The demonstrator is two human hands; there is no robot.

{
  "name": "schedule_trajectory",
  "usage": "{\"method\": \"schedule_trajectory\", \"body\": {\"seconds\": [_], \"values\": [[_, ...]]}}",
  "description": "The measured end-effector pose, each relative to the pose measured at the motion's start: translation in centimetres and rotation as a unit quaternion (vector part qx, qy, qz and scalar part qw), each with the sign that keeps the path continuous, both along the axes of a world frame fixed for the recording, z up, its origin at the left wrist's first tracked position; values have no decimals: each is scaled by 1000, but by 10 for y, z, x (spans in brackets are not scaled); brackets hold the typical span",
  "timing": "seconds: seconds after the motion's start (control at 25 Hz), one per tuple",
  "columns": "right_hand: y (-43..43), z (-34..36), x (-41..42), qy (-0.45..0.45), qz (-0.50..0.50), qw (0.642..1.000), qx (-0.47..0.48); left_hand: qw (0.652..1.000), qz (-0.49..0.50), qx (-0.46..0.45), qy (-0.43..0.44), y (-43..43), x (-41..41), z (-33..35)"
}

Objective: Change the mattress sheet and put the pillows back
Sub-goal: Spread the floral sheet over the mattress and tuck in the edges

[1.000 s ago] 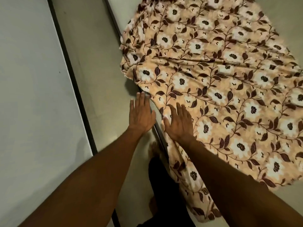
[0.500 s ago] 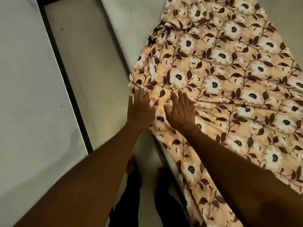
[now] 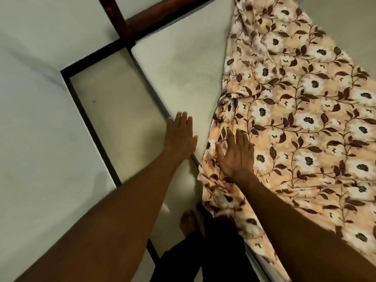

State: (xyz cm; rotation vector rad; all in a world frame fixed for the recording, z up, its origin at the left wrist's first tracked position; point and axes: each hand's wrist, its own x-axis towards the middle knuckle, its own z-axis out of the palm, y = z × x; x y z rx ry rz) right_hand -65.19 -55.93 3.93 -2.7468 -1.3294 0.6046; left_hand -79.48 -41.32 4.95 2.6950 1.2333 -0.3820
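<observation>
My right hand (image 3: 236, 153) lies flat and spread on the floral sheet (image 3: 305, 123), pinning it near the bed's edge; my left hand (image 3: 180, 135), open and empty, rests on the bare mattress (image 3: 183, 68). Beyond, the headboard (image 3: 154, 19).

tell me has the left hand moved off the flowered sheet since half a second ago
Yes. The left hand now lies flat on the bare mattress edge, left of the sheet; earlier its fingers overlapped the sheet's edge.
</observation>
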Motion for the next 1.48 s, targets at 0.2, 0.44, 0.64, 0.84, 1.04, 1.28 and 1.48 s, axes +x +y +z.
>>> {"method": "schedule_trajectory", "body": {"seconds": [0.2,0.44,0.64,0.84,1.04,1.28,1.48], "values": [[74,-23,27,10,-61,998,-20,996,-89,7,10,91,59,-19],[150,-45,72,33,-143,989,-29,983,-177,-41,36,184,123,-28],[186,-42,84,69,-262,962,-16,970,-228,-45,65,235,151,-24],[210,-52,92,90,-349,932,-33,951,-300,-55,48,258,198,-34],[262,-67,96,19,-397,917,-24,917,-386,-86,48,290,218,-44],[323,-128,122,41,-552,833,-8,885,-450,-109,55,370,230,-80],[342,-131,112,12,-701,698,143,863,-469,-176,69,412,234,-84]]}}
